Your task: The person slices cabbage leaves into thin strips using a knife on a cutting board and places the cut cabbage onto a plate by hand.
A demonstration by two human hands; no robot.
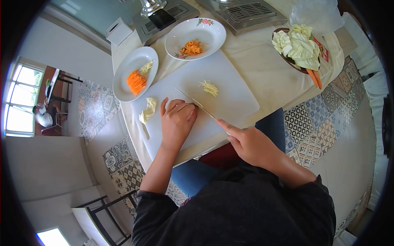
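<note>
My right hand (250, 143) grips a knife (189, 97), its index finger stretched along the top. The blade lies across the white cutting board (236, 92), close against the knuckles of my left hand (178, 123). That hand is closed with curled fingers over cabbage, mostly hidden beneath it; a pale sliver shows at the blade. Beyond the knife sits a small pile of shredded cabbage (209, 88). A loose cabbage leaf piece (148, 110) rests left of my left hand, near the board's handle slot.
An oval plate (123, 76) holds carrot shreds (136, 82) and pale shreds. A flowered plate (174, 35) bears more carrot (193, 48). At right, a brown bowl (289, 62) carries cabbage leaves (301, 47) and carrots (315, 78). Metal appliances (250, 14) stand behind. Another person (44, 117) sits far left.
</note>
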